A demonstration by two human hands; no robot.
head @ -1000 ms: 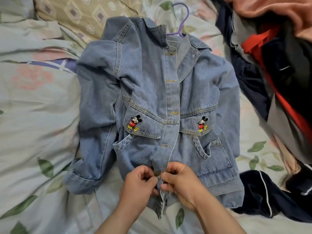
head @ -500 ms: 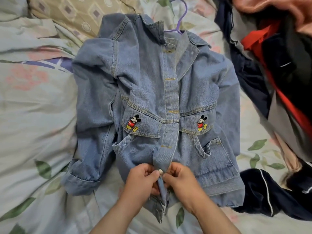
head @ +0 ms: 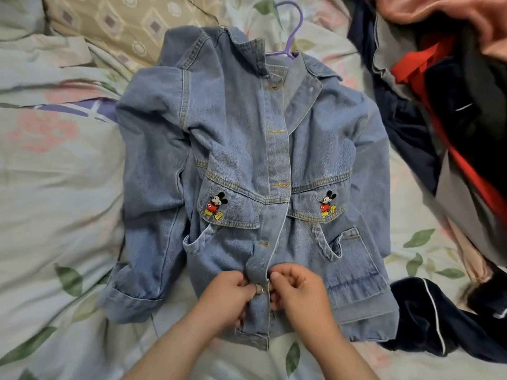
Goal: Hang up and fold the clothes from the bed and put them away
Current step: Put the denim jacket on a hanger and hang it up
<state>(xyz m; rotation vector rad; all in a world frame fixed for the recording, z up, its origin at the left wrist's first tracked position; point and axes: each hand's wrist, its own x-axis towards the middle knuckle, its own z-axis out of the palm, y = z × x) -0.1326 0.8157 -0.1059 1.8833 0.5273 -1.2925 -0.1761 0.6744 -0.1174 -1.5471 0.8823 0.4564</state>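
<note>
Denim jacket point(head: 241, 149): lies front-up in the middle of the bed, collar toward 12 o'clock and hem toward 6 o'clock, with a cartoon-mouse patch on each chest flap.
Hanger point(head: 296, 26): purple; its hook sticks out of the collar at 12 o'clock, the rest hidden inside the jacket.
Left hand point(head: 227, 300): at the jacket's 6 o'clock end, on the 9 o'clock side of the placket, fingers curled and pinching the front edge near the hem.
Right hand point(head: 299, 294): just across the placket on its 3 o'clock side, fingers curled on the opposite edge; the two hands nearly meet.
Button point(head: 259, 289): small and metal, between the thumbs; it may be partly through its hole, but motion blur hides this.
Clothes pile point(head: 452, 105): red, black, grey and pink, from 1 to 3 o'clock.
Navy garment point(head: 428, 319): white piping, at 4 o'clock, beside the hem corner.
Bedsheet point(head: 55, 187): pale, with a leaf and flower print.
</note>
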